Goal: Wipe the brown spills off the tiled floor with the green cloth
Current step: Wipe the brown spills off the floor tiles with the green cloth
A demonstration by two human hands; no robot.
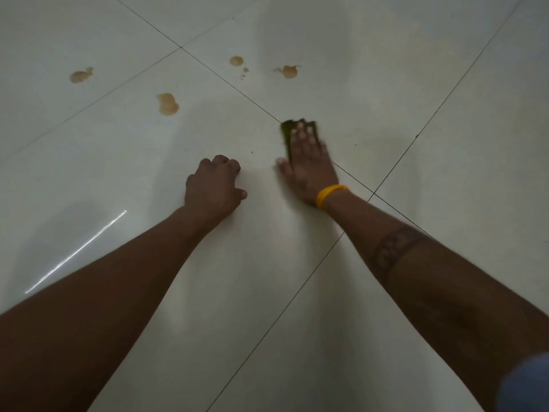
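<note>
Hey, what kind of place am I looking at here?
Probably an indoor room, which one I cannot tell. Only a glossy floor of large pale tiles with thin dark grout lines shows, with brown spills on it, and a right hand pressing a green cloth to it.

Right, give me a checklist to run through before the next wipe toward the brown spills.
1. Green cloth under the right hand: ok, the palm lies flat on it.
2. Cloth flat on the tiled floor: cannot tell, the hand hides most of it and it is blurred.
3. Left hand braced on the floor, clear of the cloth: ok, curled and apart from it.
4. Spills left to wipe: not ok, four brown patches remain, nearest ones at and, others at and.
5. Path from cloth to spills: ok, bare tile between.
6. Yellow wristband clear of the cloth: ok.
</note>
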